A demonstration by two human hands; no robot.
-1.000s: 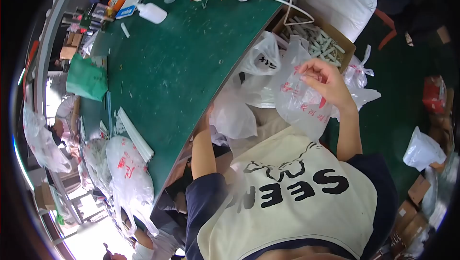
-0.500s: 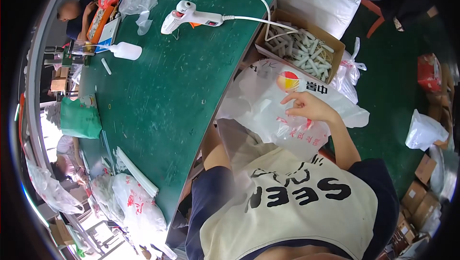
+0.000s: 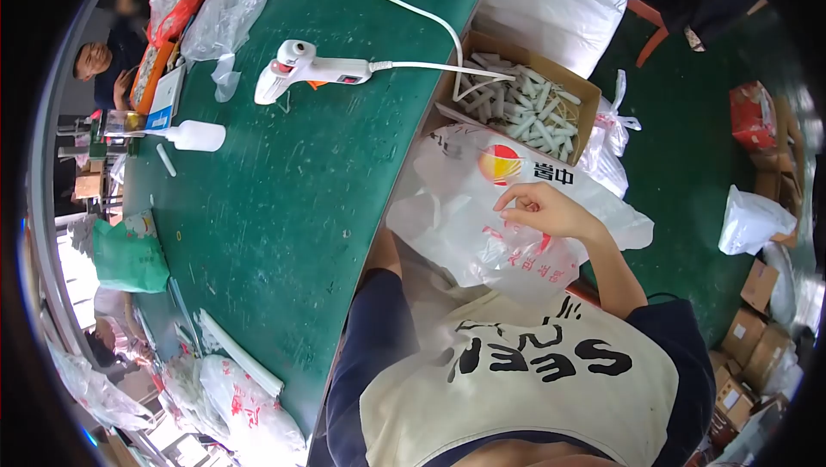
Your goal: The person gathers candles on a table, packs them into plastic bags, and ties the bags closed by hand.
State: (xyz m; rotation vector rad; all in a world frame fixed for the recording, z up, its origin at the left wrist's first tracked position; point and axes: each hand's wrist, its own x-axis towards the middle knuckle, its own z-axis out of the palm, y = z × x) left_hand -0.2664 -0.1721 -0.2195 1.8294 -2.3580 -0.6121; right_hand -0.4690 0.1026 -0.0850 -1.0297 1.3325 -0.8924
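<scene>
From left to right: a white glue gun is lying on the green bench; my left hand is reaching down beside its edge, mostly hidden, so I cannot tell the state of its fingers; printed plastic bags are spreading above my lap, just below an open box of white pieces; my right hand is hovering over their red lettering, its fingers curling narrowly, any grip on the film being unclear.
</scene>
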